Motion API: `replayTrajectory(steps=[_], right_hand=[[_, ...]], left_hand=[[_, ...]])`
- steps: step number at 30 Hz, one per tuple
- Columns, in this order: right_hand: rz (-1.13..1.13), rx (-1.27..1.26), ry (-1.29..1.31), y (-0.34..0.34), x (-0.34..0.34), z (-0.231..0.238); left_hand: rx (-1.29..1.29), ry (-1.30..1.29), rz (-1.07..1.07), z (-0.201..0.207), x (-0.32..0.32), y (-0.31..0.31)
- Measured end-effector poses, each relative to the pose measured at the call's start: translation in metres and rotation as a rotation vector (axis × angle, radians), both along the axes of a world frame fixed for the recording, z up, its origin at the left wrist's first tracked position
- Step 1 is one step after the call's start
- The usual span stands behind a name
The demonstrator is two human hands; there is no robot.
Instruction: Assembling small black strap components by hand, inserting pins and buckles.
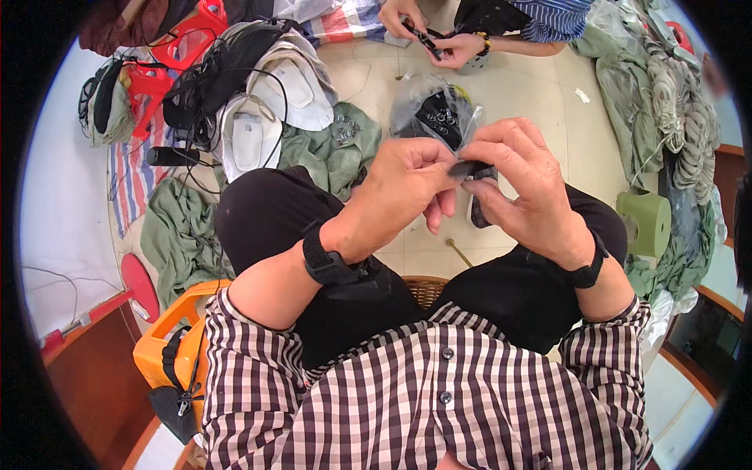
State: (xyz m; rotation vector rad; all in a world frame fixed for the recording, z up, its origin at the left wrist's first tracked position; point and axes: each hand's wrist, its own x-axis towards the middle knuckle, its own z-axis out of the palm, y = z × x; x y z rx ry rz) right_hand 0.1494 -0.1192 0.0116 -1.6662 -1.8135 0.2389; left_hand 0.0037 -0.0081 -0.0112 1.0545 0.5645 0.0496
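A small, flat black piece (470,168) is held in front of my knees; its exact kind is too covered by fingers to tell. My left hand (403,184) pinches its left end between thumb and bent forefinger. My right hand (521,184) grips the other end, thumb below and fingers curled over the top. Just beyond my hands, a clear plastic bag (403,110) sits on the floor. It contains black parts (442,117) with shiny metal bits. My fingers hide the bag's near side.
Across from me, a co-worker's hands (442,47) hold a black strap-like thing. Pale caps (247,141) lie in a pile with black cables, front left. Green cloth (176,235) spreads nearby. An orange plastic stool (153,348) stands left, a green box (642,223) right, beside bundled cord (697,149).
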Motion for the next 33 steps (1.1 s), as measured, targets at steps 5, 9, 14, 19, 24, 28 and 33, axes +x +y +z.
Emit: replayTrajectory(steps=[5,9,14,19,24,28,33], right_hand=[[-0.049,0.134,-0.143,0.002,-0.006,-0.004],[-0.128,0.171,0.234,0.004,-0.009,-0.009],[0.015,0.369,0.055,0.004,-0.007,-0.007],[0.053,0.444,0.079,0.007,-0.006,-0.011],[0.062,0.458,0.088,0.008,-0.006,-0.013],[0.056,0.449,0.052,0.008,-0.006,-0.009],[-0.002,0.393,-0.038,0.016,-0.008,-0.012]], left_hand=[[0.055,-0.027,0.123,0.001,-0.001,-0.003],[0.692,-0.137,0.344,0.006,-0.005,-0.017],[1.465,-0.456,0.466,0.004,-0.004,-0.013],[1.679,-0.542,0.448,0.006,-0.007,-0.009],[1.707,-0.546,0.442,0.004,-0.008,-0.007],[1.689,-0.534,0.459,0.005,-0.006,-0.009],[0.646,-0.149,0.473,0.010,-0.005,-0.013]])
